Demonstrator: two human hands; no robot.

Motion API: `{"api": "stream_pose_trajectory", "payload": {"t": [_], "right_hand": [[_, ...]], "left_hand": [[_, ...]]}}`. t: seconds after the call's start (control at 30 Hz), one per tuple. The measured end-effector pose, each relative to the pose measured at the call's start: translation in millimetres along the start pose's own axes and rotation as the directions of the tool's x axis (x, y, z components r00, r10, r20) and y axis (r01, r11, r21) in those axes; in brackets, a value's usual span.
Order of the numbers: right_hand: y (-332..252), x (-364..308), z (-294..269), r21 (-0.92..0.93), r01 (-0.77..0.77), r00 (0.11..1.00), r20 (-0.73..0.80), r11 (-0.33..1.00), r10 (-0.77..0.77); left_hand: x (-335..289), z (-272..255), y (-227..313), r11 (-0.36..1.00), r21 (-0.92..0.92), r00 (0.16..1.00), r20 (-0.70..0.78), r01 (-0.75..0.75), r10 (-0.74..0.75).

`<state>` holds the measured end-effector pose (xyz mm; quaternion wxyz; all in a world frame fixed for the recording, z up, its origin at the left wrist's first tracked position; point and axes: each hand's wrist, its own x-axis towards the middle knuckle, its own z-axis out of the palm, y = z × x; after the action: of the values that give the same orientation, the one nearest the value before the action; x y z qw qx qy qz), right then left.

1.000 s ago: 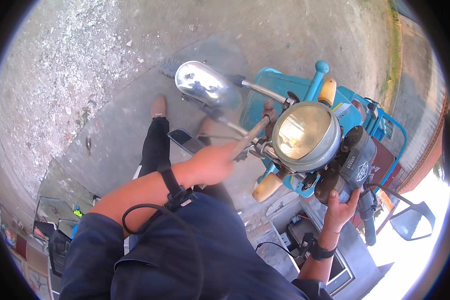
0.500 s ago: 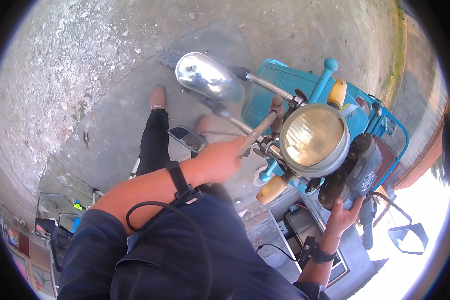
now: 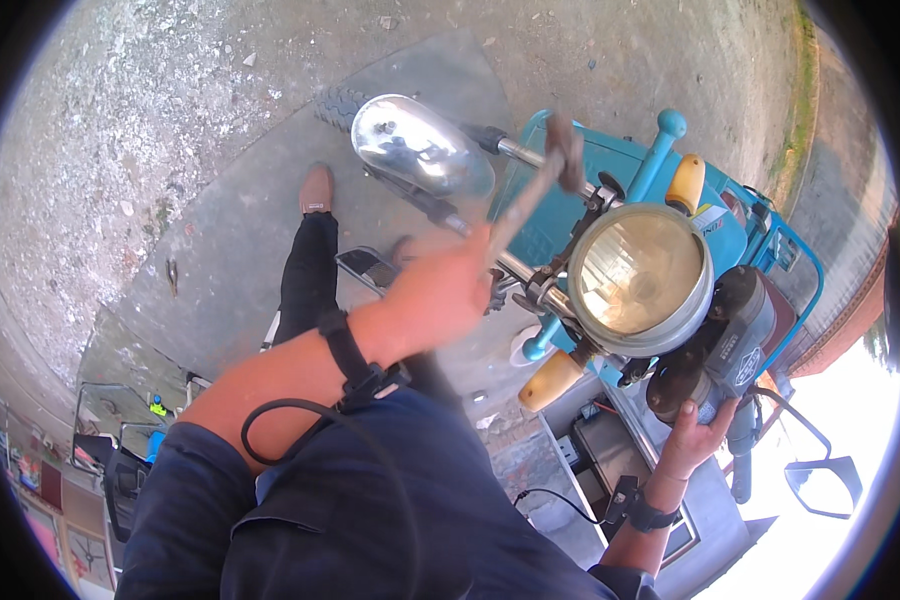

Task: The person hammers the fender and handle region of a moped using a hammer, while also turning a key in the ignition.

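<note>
My left hand (image 3: 438,295), blurred by motion, is closed around the handle of a hammer (image 3: 566,155). The rusty hammer head is up beside the chrome front fork (image 3: 515,265) of a teal motorcycle tricycle (image 3: 625,150). Just right of the fork sits a round headlight (image 3: 640,275) with a yellowed lens. My right hand (image 3: 692,440) grips the near edge of the dark twin-gauge instrument cluster (image 3: 740,345); its thumb lies on the rim and some fingers are hidden behind. A shiny front mudguard (image 3: 420,145) stands left of the fork over a black tyre (image 3: 335,108).
Yellowish turn signals (image 3: 552,380) flank the headlight. A rear-view mirror (image 3: 822,487) juts out at the lower right. Past my left forearm shows a dark flat device (image 3: 367,265). A small stick-like object (image 3: 173,277) lies on the concrete ground (image 3: 240,230).
The hammer head has risen away from the fork beside the headlight, and my left hand has tilted with it. My right hand keeps its hold on the instrument cluster. The view has shifted slightly.
</note>
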<state>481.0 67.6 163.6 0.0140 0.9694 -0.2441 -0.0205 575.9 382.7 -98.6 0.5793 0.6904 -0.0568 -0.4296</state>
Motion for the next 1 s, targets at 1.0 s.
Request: {"api": "stream_pose_trajectory", "payload": {"t": [1.0], "right_hand": [[11.0,1.4,7.9,-0.023,0.021,0.998,-0.063,1.000,-0.022]], "left_hand": [[15.3,-66.6,12.2,1.000,0.015,0.995,-0.101,0.009,-0.008]]}}
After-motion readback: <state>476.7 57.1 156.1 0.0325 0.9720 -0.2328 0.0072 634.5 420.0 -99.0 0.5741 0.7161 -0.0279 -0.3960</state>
